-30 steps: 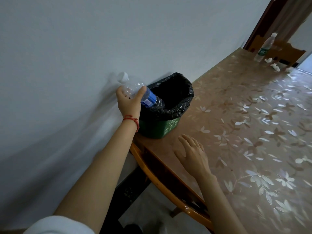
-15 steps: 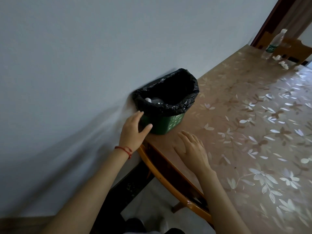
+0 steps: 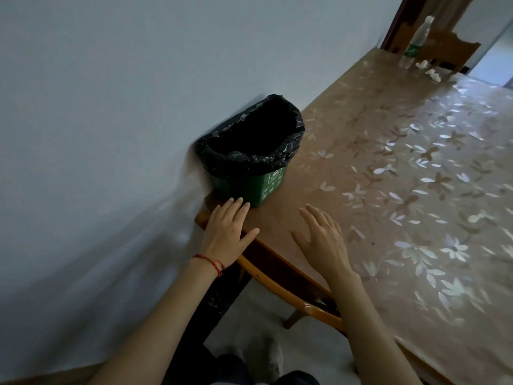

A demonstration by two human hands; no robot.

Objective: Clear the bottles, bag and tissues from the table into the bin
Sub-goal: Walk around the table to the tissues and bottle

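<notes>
A small green bin (image 3: pixel 258 187) with a black liner stands on the table's near left corner against the wall. Its inside is dark; a faint rounded shape shows at the liner's near rim. My left hand (image 3: pixel 227 232) lies flat with straight fingers on the table corner just in front of the bin and holds nothing. My right hand (image 3: pixel 319 240) lies flat on the table to the right, also holding nothing. Far down the table stands a clear plastic bottle (image 3: pixel 415 43) with a green label. Several crumpled white tissues (image 3: pixel 429 69) lie beside it.
The long table (image 3: pixel 388 168) carries a glossy brown floral cover and runs along a pale wall on the left. A wooden chair back (image 3: pixel 449 48) rises behind the far end near a doorway. The floor and my legs show below the table's near edge.
My left hand dropped the blue-labelled bottle into the bin, then came down to rest flat on the table corner. My right hand stayed flat on the table.
</notes>
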